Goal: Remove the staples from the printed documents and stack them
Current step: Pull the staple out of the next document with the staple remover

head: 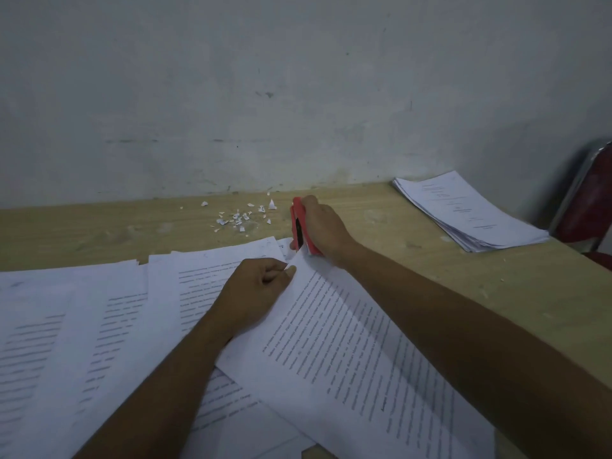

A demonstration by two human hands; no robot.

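A printed document lies slanted on the wooden table, over other printed sheets. My left hand pinches its top corner and lifts it a little. My right hand grips a red stapler, tip down, with its lower end at that same corner. The staple itself is hidden. A neat stack of documents sits at the table's far right corner.
Several small torn paper scraps lie by the wall behind the stapler. A grey wall backs the table. A red chair with a metal frame stands beyond the table's right end.
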